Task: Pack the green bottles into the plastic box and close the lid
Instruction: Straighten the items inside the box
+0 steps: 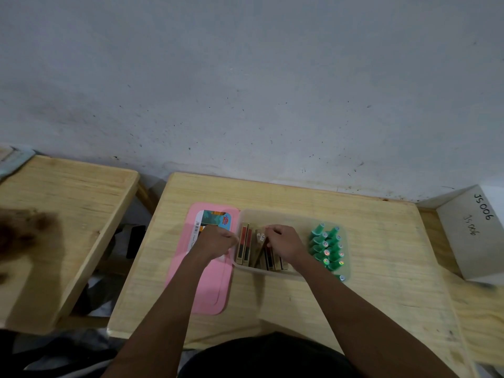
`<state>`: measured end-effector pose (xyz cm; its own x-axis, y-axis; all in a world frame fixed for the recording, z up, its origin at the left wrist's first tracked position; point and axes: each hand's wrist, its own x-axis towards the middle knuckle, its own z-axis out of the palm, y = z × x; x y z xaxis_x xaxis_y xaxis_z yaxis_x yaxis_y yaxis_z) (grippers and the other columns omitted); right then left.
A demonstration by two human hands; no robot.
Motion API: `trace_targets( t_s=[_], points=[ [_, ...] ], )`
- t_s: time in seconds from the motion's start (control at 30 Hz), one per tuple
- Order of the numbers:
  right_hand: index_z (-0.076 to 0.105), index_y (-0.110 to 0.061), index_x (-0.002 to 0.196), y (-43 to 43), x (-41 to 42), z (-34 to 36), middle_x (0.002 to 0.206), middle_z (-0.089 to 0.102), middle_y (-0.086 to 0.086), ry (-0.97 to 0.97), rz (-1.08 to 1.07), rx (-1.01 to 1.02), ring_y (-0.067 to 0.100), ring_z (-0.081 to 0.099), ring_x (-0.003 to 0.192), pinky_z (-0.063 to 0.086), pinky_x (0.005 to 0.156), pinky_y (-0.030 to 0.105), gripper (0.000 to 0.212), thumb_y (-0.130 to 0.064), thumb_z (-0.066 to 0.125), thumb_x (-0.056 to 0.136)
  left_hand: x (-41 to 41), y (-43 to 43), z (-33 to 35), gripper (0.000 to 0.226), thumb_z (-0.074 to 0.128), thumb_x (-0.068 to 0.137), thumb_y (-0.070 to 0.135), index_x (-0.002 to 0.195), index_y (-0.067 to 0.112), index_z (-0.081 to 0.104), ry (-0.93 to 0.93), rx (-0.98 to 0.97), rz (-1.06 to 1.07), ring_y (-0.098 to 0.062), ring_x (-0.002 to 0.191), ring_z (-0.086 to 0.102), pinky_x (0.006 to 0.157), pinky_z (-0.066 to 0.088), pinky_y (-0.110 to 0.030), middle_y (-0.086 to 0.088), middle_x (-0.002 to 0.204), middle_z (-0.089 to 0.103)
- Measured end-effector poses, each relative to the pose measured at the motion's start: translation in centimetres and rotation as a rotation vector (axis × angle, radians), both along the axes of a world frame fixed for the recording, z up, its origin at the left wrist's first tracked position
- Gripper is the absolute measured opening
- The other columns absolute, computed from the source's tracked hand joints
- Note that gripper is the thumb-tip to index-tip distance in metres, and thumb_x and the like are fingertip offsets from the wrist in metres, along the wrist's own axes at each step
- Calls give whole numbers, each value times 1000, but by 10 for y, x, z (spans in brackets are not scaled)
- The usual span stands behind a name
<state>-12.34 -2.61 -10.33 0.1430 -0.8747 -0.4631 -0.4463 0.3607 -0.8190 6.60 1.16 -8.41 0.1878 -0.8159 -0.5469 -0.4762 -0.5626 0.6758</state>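
A clear plastic box point(289, 214) stands open on the wooden table. Several green bottles point(326, 249) with shiny caps stand packed at its right end. Several brown and red cartons point(245, 245) stand on edge in its left and middle part. My left hand point(216, 241) is curled at the box's left rim, next to the cartons. My right hand point(283, 242) is inside the box with its fingers closed around the tops of the middle cartons. The pink lid point(201, 287) lies flat on the table left of the box, partly under my left arm.
A printed label card point(215, 218) lies on the far end of the lid. A white cardboard box point(474, 233) marked in pen sits at the table's right edge. A second wooden table point(68, 214) stands to the left, with a gap between. The wall runs close behind.
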Motion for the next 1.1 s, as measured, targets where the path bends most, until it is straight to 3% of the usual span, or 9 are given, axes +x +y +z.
trace_targets(
  t_s=[0.2, 0.4, 0.5, 0.67, 0.83, 0.97, 1.1],
  points=[
    [69, -17, 111, 2, 6, 0, 87, 66, 5, -3, 5, 44, 12, 57, 67, 43, 58, 25, 35, -22, 35, 102, 1, 0, -1, 13, 62, 87, 19, 94, 10, 68, 8, 9, 0, -24, 86, 69, 76, 54, -34, -7, 95, 66],
    [68, -16, 102, 5, 12, -1, 85, 66, 0, -47, 7, -8, 11, 58, 67, 50, 62, 27, 22, -34, 58, 95, 1, 1, -1, 18, 62, 87, 20, 98, 8, 68, 5, 15, 8, -23, 87, 68, 68, 50, -28, -8, 99, 67],
    [71, -12, 111, 2, 8, -3, 92, 69, -1, -61, -27, -20, 11, 59, 71, 56, 68, 29, 25, -26, 60, 95, 1, 1, -2, 16, 61, 87, 20, 96, 9, 68, 9, 9, 10, -23, 88, 68, 70, 52, -29, -8, 98, 67],
    [58, -7, 131, -4, -1, -12, 119, 65, 7, -77, -71, 2, 15, 64, 98, 57, 83, 28, 37, -18, 59, 95, 0, 0, -1, 6, 62, 87, 20, 87, 15, 66, 22, 1, 16, -21, 85, 67, 73, 52, -31, -4, 90, 65],
    [57, -8, 132, -6, 2, -15, 117, 63, 7, -89, -44, -16, 12, 64, 92, 58, 71, 18, 37, -16, 59, 96, 1, 1, -1, 7, 61, 88, 21, 89, 15, 66, 16, 5, 12, -22, 87, 67, 70, 51, -29, -6, 95, 66],
    [60, -10, 127, -8, 7, -21, 115, 66, 10, 1, -20, -76, 21, 63, 103, 56, 89, 34, 36, -16, 64, 92, 0, 1, -1, 13, 62, 88, 20, 95, 11, 68, 19, 6, 19, -23, 86, 69, 67, 51, -27, -7, 98, 67],
    [67, -11, 119, -17, 14, -21, 111, 71, 6, 173, 80, -173, 14, 65, 100, 46, 90, 22, 32, -22, 68, 89, 1, 1, -1, 12, 63, 86, 17, 92, 8, 69, 53, -3, 34, -26, 80, 68, 67, 52, -30, -9, 93, 67]
  ],
)
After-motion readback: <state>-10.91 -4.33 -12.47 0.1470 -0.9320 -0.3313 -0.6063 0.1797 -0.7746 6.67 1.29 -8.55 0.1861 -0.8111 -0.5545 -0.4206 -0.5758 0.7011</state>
